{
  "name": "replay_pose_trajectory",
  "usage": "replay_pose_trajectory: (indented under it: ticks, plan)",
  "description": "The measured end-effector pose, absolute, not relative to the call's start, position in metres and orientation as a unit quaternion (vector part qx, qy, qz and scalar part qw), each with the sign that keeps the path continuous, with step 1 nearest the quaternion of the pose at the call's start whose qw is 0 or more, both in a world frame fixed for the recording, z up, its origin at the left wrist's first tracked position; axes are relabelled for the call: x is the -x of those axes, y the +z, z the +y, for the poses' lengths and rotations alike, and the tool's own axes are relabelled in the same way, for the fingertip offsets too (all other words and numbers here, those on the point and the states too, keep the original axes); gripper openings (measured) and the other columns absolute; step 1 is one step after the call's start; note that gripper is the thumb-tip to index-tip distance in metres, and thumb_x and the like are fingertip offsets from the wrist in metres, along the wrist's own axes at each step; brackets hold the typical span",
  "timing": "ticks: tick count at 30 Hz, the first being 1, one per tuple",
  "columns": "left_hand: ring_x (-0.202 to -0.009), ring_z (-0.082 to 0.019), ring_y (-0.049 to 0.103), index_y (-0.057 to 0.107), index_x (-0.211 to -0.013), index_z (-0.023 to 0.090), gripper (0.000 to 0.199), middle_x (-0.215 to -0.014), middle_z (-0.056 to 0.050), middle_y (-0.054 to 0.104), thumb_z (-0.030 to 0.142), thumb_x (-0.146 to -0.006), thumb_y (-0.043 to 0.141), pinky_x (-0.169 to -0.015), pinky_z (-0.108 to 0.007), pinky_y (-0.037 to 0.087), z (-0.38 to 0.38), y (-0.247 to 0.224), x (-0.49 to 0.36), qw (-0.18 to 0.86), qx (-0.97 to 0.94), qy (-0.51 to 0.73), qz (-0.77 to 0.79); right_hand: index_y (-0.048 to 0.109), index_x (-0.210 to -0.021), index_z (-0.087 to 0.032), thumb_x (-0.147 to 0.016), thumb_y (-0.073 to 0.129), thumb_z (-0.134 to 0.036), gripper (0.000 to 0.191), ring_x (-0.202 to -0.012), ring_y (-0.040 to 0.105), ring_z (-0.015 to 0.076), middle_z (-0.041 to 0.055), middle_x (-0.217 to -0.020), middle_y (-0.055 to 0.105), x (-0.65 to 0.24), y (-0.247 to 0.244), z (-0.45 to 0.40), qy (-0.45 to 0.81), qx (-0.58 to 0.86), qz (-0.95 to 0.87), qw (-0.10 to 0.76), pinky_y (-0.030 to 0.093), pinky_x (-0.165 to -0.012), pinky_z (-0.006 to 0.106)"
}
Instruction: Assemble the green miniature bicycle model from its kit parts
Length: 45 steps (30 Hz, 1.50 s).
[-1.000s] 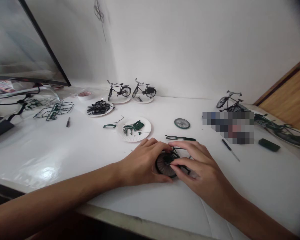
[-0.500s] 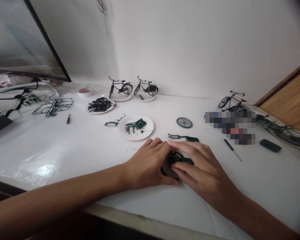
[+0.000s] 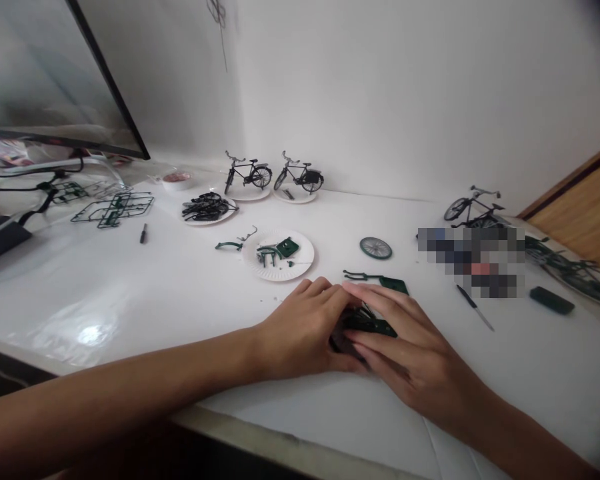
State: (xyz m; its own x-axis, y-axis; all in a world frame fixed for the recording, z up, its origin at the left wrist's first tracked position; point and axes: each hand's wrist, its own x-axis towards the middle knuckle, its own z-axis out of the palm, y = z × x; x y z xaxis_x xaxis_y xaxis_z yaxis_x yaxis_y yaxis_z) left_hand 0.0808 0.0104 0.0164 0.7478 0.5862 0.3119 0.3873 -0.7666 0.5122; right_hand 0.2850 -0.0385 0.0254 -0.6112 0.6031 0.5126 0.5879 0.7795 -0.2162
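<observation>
Both hands close round a dark green model bicycle part (image 3: 367, 323) low over the table, near its front edge. My left hand (image 3: 305, 330) curls over its left side, and a wheel partly shows between the fingers. From the right, my right hand (image 3: 415, 340) presses its fingers against the same piece. Much of the part is hidden by the fingers. Just beyond the hands lie a green fork-shaped piece (image 3: 363, 276) and a flat green piece (image 3: 394, 286). Farther back is a loose spoked wheel (image 3: 376, 248) with a green rim.
A paper plate (image 3: 305, 267) holds green parts; another plate bears black parts (image 3: 207, 208). Two assembled model bicycles (image 3: 247, 175) stand at the wall. Screwdrivers (image 3: 475, 307) lie right and left. A green block (image 3: 551, 300) sits right, green part frames (image 3: 113, 209) left, under a monitor (image 3: 55, 73).
The view has shifted slightly, so the things on the table appear a little farther right. Both hands stay on the green bicycle part, with the right fingers slightly moved.
</observation>
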Motion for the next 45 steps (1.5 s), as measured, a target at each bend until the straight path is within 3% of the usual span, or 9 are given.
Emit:
replay_pose_trajectory:
  ticks: [5,12,18,31,45]
  plan:
    - [-0.103,-0.027,0.053,0.049,-0.119,0.019,0.069,-0.115,-0.008,0.063,0.058,-0.071,0.078,-0.089,-0.04,0.042,0.01,0.017,-0.08,0.223,-0.906,0.233,0.272,0.07,-0.104,-0.017,-0.082,0.062,-0.001,0.028,-0.132,0.046,0.0315,0.0131,-0.143,0.05,-0.294,0.033,-0.036,-0.006,0.346,-0.88,0.325,0.044,-0.105,0.052]
    - [-0.098,-0.027,0.053,0.046,-0.126,0.018,0.073,-0.111,-0.009,0.063,0.059,-0.073,0.076,-0.089,-0.042,0.041,0.011,0.015,-0.081,0.225,-0.907,0.237,0.264,0.07,-0.105,-0.013,-0.084,0.064,-0.007,0.023,-0.134,0.044,0.0329,0.0162,-0.144,0.049,-0.297,0.039,-0.034,-0.077,0.292,-0.923,0.238,0.045,-0.105,0.051]
    - [-0.095,-0.026,0.053,0.051,-0.117,0.017,0.068,-0.104,-0.008,0.063,0.055,-0.069,0.08,-0.086,-0.04,0.042,0.01,0.015,-0.078,0.241,-0.902,0.238,0.267,0.071,-0.102,-0.013,-0.081,0.066,-0.007,0.022,-0.133,0.046,0.0324,0.0165,-0.146,0.05,-0.295,0.042,-0.039,-0.151,0.255,-0.935,0.196,0.046,-0.105,0.051]
    - [-0.103,-0.027,0.051,0.048,-0.119,0.018,0.069,-0.114,-0.008,0.063,0.054,-0.069,0.08,-0.088,-0.042,0.041,0.009,0.023,-0.077,0.258,-0.907,0.218,0.252,0.067,-0.115,-0.015,-0.09,0.056,-0.016,0.027,-0.145,0.026,0.0348,0.0121,-0.159,0.029,-0.289,0.035,-0.042,-0.031,0.35,-0.921,0.169,0.036,-0.113,0.057]
    - [-0.101,-0.027,0.051,0.049,-0.123,0.02,0.064,-0.113,-0.007,0.062,0.046,-0.073,0.078,-0.088,-0.041,0.042,0.009,0.022,-0.076,0.278,-0.9,0.223,0.253,0.066,-0.119,-0.013,-0.09,0.057,-0.011,0.03,-0.143,0.032,0.0352,0.014,-0.157,0.035,-0.298,0.029,-0.043,-0.078,0.303,-0.934,0.172,0.043,-0.109,0.055]
